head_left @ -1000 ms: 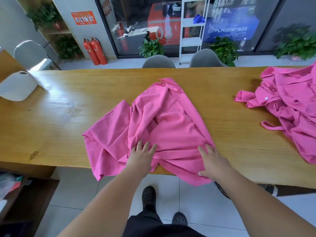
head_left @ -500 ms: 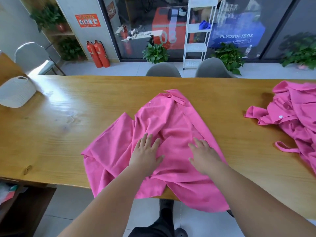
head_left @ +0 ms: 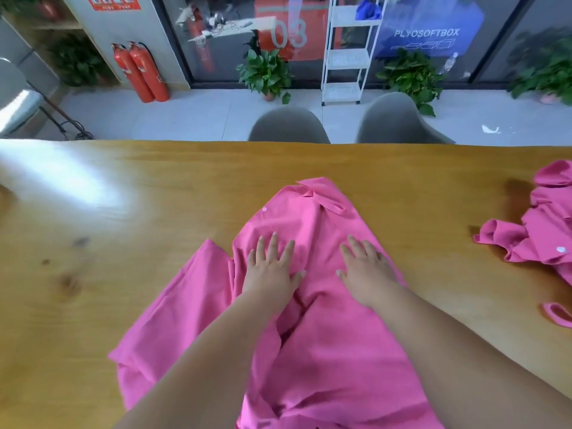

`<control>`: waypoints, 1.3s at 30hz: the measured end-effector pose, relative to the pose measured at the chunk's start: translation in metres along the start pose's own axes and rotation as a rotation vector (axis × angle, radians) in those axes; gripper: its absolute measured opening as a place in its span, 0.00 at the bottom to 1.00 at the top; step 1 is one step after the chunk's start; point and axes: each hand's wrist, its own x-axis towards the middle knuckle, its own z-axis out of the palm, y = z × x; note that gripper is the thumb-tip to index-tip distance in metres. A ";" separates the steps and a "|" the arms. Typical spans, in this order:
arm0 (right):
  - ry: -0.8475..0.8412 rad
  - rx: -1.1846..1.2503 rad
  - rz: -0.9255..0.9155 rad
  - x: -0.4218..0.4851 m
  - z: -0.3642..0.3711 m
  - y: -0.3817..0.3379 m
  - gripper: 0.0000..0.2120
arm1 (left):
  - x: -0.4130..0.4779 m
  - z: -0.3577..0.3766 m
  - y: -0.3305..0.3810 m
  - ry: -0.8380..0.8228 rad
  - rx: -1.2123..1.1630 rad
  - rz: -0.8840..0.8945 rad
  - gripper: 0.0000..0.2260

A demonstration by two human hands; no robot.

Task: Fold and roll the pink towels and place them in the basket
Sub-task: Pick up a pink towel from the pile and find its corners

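1. Left hand (head_left: 270, 269) lies flat on the pink towel (head_left: 328, 360), palm down, fingers straight and spread. It grips nothing and only presses on the cloth.
2. My right hand (head_left: 366, 270) lies just beside it on the same towel, palm down, fingers stretched out and pointing away from me. It holds nothing either.
3. My thumbs point toward each other without touching, and a strip of smooth cloth shows between the two hands.
4. The pink towel is spread, rather crumpled, on the wooden table (head_left: 123, 243), straight in front of me. Its far end narrows to a tip with a small folded tab and a white dot — a button, by the look of it. Its near part widens under my forearms and runs to the bottom of the view. I cannot tell whether it hangs over the table's edge.
5. A wide flap of the towel lies out to the left of my left hand, with a raised fold between flap and hand.
6. A second pink heap (head_left: 541, 239) sits bunched at the table's right edge, well apart from my hands, with a loop of pink strap (head_left: 557, 317) lying nearer me.
7. Beyond the table stand two grey chairs (head_left: 289, 126), a white shelf rack (head_left: 346, 60), potted plants (head_left: 266, 72) and — against the wall — two red fire extinguishers (head_left: 139, 72).
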 end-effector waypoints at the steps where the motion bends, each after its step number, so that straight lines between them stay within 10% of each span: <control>1: 0.026 -0.027 0.010 0.007 0.002 0.004 0.32 | 0.009 0.001 -0.004 -0.011 -0.009 -0.008 0.35; 14: 0.234 -0.007 0.099 0.048 -0.026 0.031 0.29 | 0.093 -0.013 -0.006 0.091 0.058 -0.027 0.35; 20: 0.439 0.214 0.262 0.072 -0.008 0.033 0.01 | 0.106 -0.010 -0.011 -0.004 0.041 -0.012 0.40; 24: 0.598 0.730 0.779 0.075 -0.034 0.090 0.10 | 0.114 -0.010 -0.014 0.007 0.002 -0.008 0.46; 27: 0.371 0.740 0.908 0.075 -0.038 0.133 0.14 | 0.118 -0.011 -0.007 0.029 0.004 0.033 0.47; 30: 0.493 0.466 0.755 0.077 -0.035 0.129 0.11 | 0.122 -0.011 0.009 0.082 0.025 0.039 0.45; 35: 0.575 0.003 -0.054 0.083 -0.019 0.102 0.17 | 0.129 -0.008 0.027 0.059 0.073 0.046 0.44; 39: 0.466 -0.044 -0.078 0.108 -0.023 0.102 0.23 | 0.138 -0.009 0.023 0.018 0.068 0.056 0.47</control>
